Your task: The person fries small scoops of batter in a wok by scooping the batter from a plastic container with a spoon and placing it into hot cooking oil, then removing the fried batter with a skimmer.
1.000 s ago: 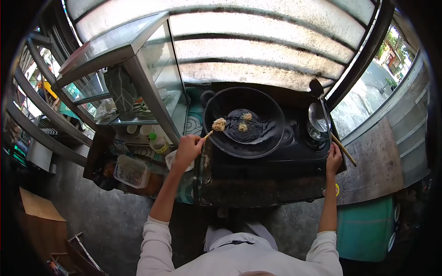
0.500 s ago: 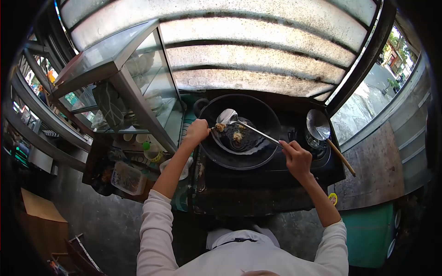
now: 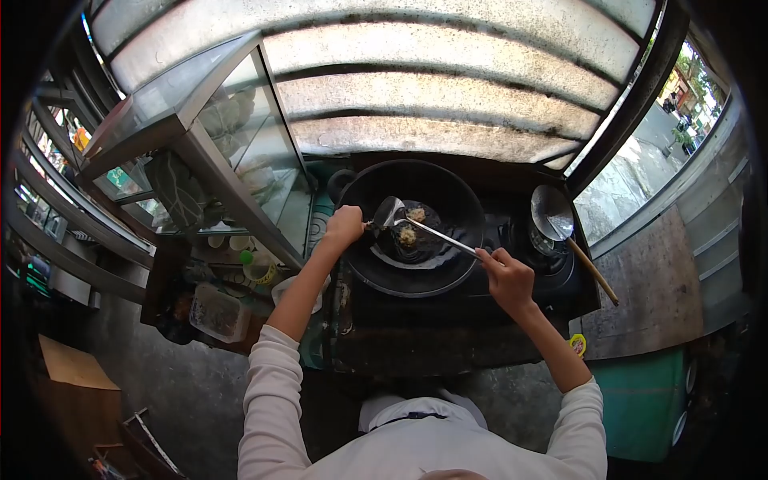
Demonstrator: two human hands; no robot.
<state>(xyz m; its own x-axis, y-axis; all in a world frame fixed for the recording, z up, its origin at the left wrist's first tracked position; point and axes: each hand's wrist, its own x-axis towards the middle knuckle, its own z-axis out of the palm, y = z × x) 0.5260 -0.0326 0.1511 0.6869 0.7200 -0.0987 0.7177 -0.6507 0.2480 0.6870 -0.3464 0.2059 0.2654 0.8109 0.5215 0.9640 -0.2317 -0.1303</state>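
A dark wok (image 3: 448,276) sits on the stove, with a shallow pool of oil in its bottom. Two light-brown lumps of food (image 3: 408,235) lie in the oil. My right hand (image 3: 507,280) is closed on the handle of a metal spatula (image 3: 390,212), whose blade rests over the wok's left part beside the lumps. At the wok's left edge my left hand (image 3: 344,227) is closed on a thin utensil; its dark end reaches in near the spatula blade and is hard to make out.
A glass display case (image 3: 228,144) stands at the left, above a shelf with a plastic container (image 3: 218,313) and a green-capped bottle (image 3: 247,258). A ladle with a wooden handle (image 3: 592,270) lies on the right burner. A corrugated panel (image 3: 448,92) rises behind the stove.
The food lump near my left hand is now in the oil, beside the other. The spatula blade has shifted slightly left and down, and my right hand has moved a little left.
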